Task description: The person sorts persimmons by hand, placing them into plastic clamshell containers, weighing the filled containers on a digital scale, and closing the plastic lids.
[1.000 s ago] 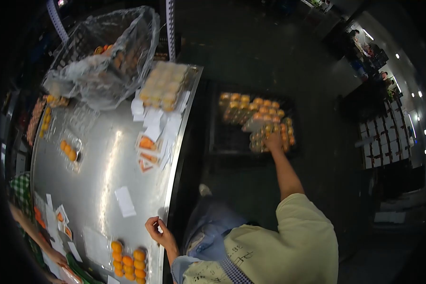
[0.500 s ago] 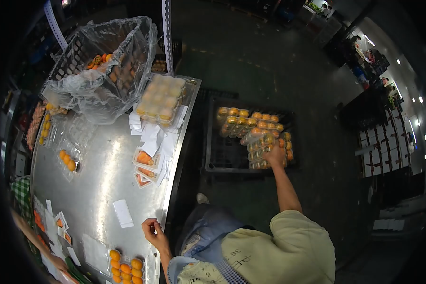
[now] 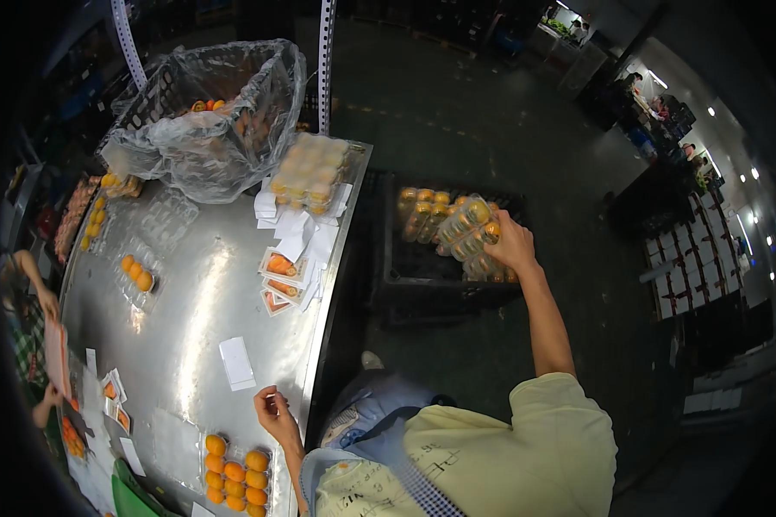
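Note:
My right hand grips a clear plastic pack of round orange fruit, tilted, at the right side of a black crate. More fruit packs lie inside that crate. Over the metal table, near its edge, my left hand is loosely curled, fingers slightly apart, with nothing visible in it. Just below it on the table is an open tray of orange fruit. A folded white paper lies above it.
A plastic-lined crate of fruit stands at the table's far end. Stacked packs, fruit labels and a part-filled tray lie on the table. At left, another person's hands hold a pale orange sheet.
My right hand has lifted and tilted a fruit pack in the crate. My left hand stays near the table edge. The other person's hands now hold a sheet, and a green object shows at lower left.

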### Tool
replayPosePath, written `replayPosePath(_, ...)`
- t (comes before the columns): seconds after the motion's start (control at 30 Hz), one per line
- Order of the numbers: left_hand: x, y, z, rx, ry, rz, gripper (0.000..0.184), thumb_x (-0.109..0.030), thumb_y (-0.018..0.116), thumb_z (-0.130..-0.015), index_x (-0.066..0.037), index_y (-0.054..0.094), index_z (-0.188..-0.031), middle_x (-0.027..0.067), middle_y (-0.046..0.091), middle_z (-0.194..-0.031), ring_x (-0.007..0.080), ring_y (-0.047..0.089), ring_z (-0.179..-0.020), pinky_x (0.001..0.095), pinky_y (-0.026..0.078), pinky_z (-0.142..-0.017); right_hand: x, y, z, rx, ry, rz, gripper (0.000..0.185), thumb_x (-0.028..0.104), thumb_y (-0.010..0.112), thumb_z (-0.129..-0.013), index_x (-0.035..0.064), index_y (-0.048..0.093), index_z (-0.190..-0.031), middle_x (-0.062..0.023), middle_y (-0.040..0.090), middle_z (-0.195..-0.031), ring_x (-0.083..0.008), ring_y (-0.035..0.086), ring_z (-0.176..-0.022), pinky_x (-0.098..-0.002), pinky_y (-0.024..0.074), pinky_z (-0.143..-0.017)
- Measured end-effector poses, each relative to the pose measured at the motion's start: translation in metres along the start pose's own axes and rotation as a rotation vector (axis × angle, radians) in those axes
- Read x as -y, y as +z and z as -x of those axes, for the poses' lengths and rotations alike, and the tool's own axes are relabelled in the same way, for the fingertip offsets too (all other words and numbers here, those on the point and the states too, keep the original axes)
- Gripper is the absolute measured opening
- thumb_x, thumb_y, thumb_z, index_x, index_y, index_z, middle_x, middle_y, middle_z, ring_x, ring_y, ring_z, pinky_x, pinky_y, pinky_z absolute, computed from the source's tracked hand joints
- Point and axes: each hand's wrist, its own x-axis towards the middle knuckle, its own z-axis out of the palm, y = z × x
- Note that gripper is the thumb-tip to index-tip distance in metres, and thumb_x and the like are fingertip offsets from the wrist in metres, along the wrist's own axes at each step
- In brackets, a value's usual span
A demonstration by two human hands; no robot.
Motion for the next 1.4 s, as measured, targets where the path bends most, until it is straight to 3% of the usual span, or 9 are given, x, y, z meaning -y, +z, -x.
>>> replayPosePath(0.2, -0.049, -0.001, -0.015, 0.088, -0.327, 0.436, 0.037, -0.016, 0.056, -0.093, -0.007, 0.045, -0.127, 0.0101, 0.057, -0.110, 0.0126, 0.058, -0.076, 0.0234, 0.048, -0.062, 0.107, -0.077, 0.052, -0.283, -0.466, -0.214, 0.060, 0.024, 0.073, -0.063, 0.0072, 0.052, -0.116, -0.0140, 0.066, -0.093, -0.0327, 0.066, -0.080, -0.0406, 0.0522, -0.069)
replayPosePath(0.37, -0.079, -0.009, -0.048, 0.606, -0.649, 0.950, 0.081, -0.070, 0.037, -0.087, -0.010, 0.032, -0.142, 0.0204, 0.045, -0.135, 0.0420, 0.056, -0.109, 0.0509, 0.053, -0.084, 0.197, -0.088, 0.087, -0.181, -1.013, -0.507, 0.057, 0.013, 0.080, -0.058, 0.0056, 0.056, -0.109, -0.0105, 0.067, -0.095, -0.0254, 0.068, -0.083, -0.0328, 0.0552, -0.071)
replayPosePath(0.47, -0.085, -0.024, -0.054, 0.695, -0.695, 1.250, 0.084, -0.070, 0.039, -0.086, -0.006, 0.034, -0.141, 0.0218, 0.046, -0.134, 0.0399, 0.054, -0.113, 0.0499, 0.049, -0.091, 0.244, -0.058, 0.108, -0.192, -1.353, -0.676, 0.041, 0.009, 0.075, -0.068, 0.0078, 0.056, -0.105, -0.0076, 0.067, -0.100, -0.0255, 0.067, -0.089, -0.0350, 0.0550, -0.074)
replayPosePath(0.57, -0.066, -0.048, -0.040, 0.408, -0.746, 1.318, 0.065, -0.042, 0.042, -0.093, -0.002, 0.031, -0.143, 0.0190, 0.045, -0.137, 0.0318, 0.048, -0.123, 0.0462, 0.044, -0.100, 0.274, -0.025, 0.126, -0.052, -1.488, -0.759, 0.032, 0.008, 0.070, -0.075, 0.0085, 0.056, -0.104, -0.0047, 0.065, -0.103, -0.0230, 0.064, -0.096, -0.0361, 0.0520, -0.083)
replayPosePath(0.8, -0.011, -0.079, -0.013, 0.002, -0.523, 1.243, 0.060, -0.017, 0.054, -0.082, -0.002, 0.039, -0.138, 0.0156, 0.051, -0.130, 0.0297, 0.054, -0.114, 0.0417, 0.048, -0.096, 0.324, 0.091, 0.102, 0.141, -0.997, -0.975, 0.067, 0.004, 0.073, -0.070, 0.0066, 0.042, -0.129, -0.0128, 0.039, -0.134, -0.0329, 0.039, -0.124, -0.0415, 0.0311, -0.107)
replayPosePath(0.87, 0.007, -0.084, -0.015, -0.130, -0.525, 1.203, 0.061, -0.015, 0.056, -0.080, -0.002, 0.040, -0.137, 0.0155, 0.052, -0.129, 0.0295, 0.054, -0.114, 0.0409, 0.048, -0.095, 0.331, 0.114, 0.099, 0.421, -0.916, -1.139, 0.071, 0.005, 0.071, -0.076, 0.0063, 0.035, -0.137, -0.0105, 0.033, -0.140, -0.0271, 0.042, -0.123, -0.0395, 0.0351, -0.105)
replayPosePath(1.03, -0.015, -0.073, -0.020, -0.179, -0.349, 0.982, 0.065, -0.013, 0.058, -0.076, -0.003, 0.040, -0.138, 0.0144, 0.051, -0.130, 0.0272, 0.053, -0.115, 0.0394, 0.046, -0.095, 0.338, 0.194, 0.076, 1.582, 0.191, -1.758, 0.068, 0.026, 0.061, -0.092, 0.0039, 0.025, -0.146, -0.0117, 0.042, -0.140, -0.0249, 0.047, -0.121, -0.0333, 0.0444, -0.095)
replayPosePath(1.17, -0.002, -0.061, -0.026, -0.135, -0.364, 0.871, 0.061, -0.012, 0.057, -0.076, -0.003, 0.042, -0.135, 0.0118, 0.053, -0.125, 0.0247, 0.055, -0.111, 0.0367, 0.046, -0.094, 0.344, 0.240, 0.081, 1.188, -0.338, -1.405, 0.058, 0.032, 0.064, -0.087, -0.0017, 0.046, -0.132, -0.0120, 0.053, -0.127, -0.0217, 0.055, -0.106, -0.0325, 0.0457, -0.088)
replayPosePath(1.4, 0.055, -0.054, -0.039, -0.283, -0.534, 0.553, 0.041, -0.015, 0.065, -0.087, 0.000, 0.047, -0.120, 0.0073, 0.057, -0.106, 0.0157, 0.056, -0.093, 0.0300, 0.049, -0.076, 0.350, 0.241, 0.079, 0.898, -0.571, -0.997, 0.051, 0.025, 0.068, -0.081, -0.0046, 0.055, -0.120, -0.0183, 0.059, -0.113, -0.0241, 0.058, -0.104, -0.0337, 0.0448, -0.089)
